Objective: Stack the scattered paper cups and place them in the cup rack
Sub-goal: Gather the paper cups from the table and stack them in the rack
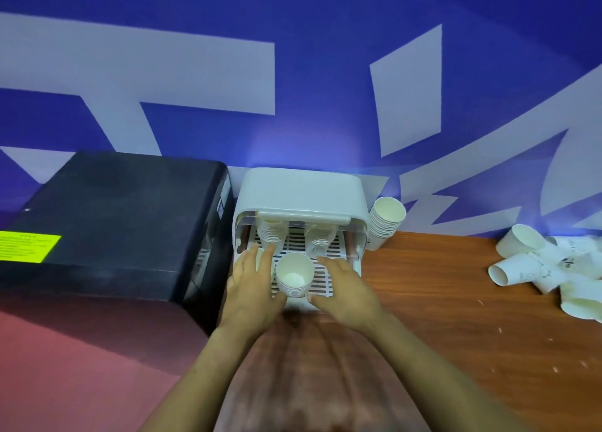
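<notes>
A white cup rack (301, 190) with its lid raised stands against the blue wall; its slatted tray (322, 283) juts forward. A stack of white paper cups (294, 275) stands upright on the tray's front. My left hand (252, 285) and my right hand (342, 285) flank that stack with straight fingers, thumbs near its base; whether they touch it is unclear. Two more cup stacks (270, 231) sit deeper inside the rack. Another stack (386, 220) leans beside the rack's right wall. Several loose cups (537, 265) lie scattered at the right of the wooden table.
A large black machine (114, 223) with a yellow label stands directly left of the rack. The wooden table (439, 301) stretches to the right, with small paper scraps on it. The blue and white wall is close behind the rack.
</notes>
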